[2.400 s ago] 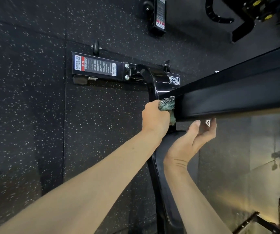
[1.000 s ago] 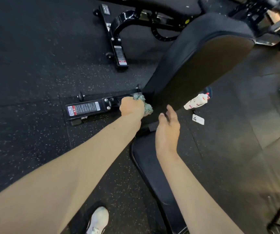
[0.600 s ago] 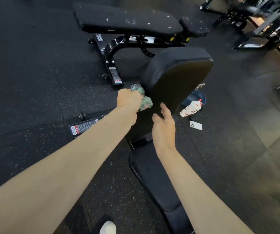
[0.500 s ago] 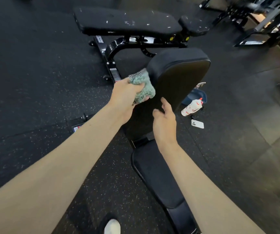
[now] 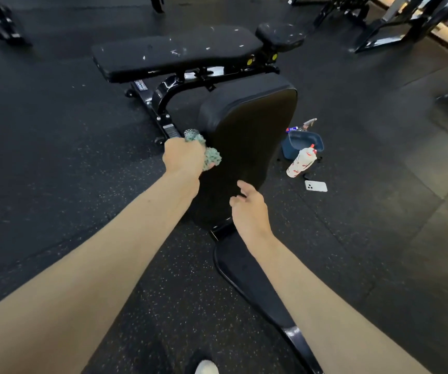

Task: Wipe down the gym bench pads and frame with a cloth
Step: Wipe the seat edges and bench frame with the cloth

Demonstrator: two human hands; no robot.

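Cloth (image 5: 212, 157) bunched, left grip (image 5: 183, 158) clenched round it

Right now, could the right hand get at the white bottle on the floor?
Probably yes, with a stoop: the right hand holds nothing, and nothing lies between it and the white bottle beside the back pad.

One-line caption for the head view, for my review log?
Left hand grips a green cloth against the raised back pad, right hand open beside its lower part.
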